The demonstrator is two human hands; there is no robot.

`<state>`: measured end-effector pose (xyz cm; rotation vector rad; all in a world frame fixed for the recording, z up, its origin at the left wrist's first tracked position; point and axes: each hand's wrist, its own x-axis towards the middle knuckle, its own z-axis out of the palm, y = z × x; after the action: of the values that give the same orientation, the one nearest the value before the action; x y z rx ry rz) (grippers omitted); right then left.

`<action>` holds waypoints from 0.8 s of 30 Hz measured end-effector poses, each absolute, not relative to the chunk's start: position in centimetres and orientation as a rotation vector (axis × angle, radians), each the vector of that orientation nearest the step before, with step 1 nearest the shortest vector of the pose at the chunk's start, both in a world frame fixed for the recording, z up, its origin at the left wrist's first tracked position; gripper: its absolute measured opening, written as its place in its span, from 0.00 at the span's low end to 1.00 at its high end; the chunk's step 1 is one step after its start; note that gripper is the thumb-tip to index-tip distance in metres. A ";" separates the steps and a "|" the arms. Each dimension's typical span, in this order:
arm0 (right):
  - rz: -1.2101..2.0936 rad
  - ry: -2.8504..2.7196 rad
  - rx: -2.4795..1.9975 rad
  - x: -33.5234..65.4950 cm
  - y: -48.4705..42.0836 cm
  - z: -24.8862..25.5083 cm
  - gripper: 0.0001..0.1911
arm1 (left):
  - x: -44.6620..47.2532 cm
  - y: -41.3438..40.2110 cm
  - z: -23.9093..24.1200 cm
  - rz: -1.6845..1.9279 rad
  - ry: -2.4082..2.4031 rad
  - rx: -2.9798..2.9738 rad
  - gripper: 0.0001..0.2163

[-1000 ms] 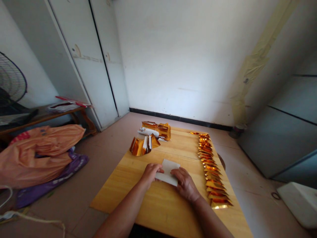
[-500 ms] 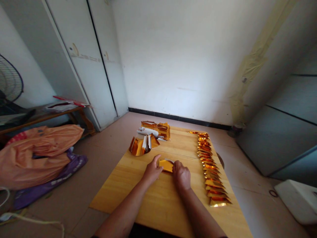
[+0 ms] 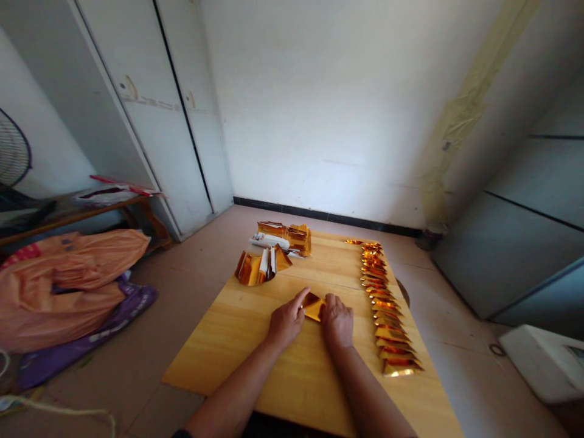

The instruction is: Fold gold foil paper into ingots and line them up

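Observation:
Between my two hands is a sheet of gold foil paper, partly folded, with creased faces showing. My left hand grips its left end, thumb and fingers closed on the edge. Closed over the right end is my right hand, its fingers curled and partly hiding the paper. Both hands are low over the wooden table. To their right runs a long row of folded gold foil pieces, overlapping one another. Beyond my left hand lie curved gold foil sheets with white undersides.
Stacked gold foil sheets and a white bundle lie at the table's far left. An orange bag and a purple bag are on the floor at left. A white box stands at right.
The foil paper has gone from a flat strip to a more creased, angled shape. Both hands have shifted slightly right and drawn closer together. The camera view has turned a little.

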<state>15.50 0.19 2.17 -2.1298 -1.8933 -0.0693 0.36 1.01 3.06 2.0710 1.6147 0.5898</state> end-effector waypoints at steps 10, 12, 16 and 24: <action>-0.163 -1.928 -2.105 15.8 0.5 1.3 0.08 | 0.7 1.6 3.0 0.316 1.753 2.229 0.21; -0.168 -1.929 -2.103 15.8 0.5 1.3 0.07 | 0.8 1.6 2.9 0.316 1.756 2.239 0.20; -0.180 -1.931 -2.098 15.8 0.5 1.2 0.07 | 0.8 1.5 3.2 0.312 1.755 2.255 0.17; -0.167 -1.955 -2.093 15.9 0.5 0.9 0.08 | 1.2 0.9 4.4 0.136 1.736 2.351 0.13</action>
<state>15.90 0.50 0.88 -2.0926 -1.9555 -0.1674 1.20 0.95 4.37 2.3510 1.7363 0.1356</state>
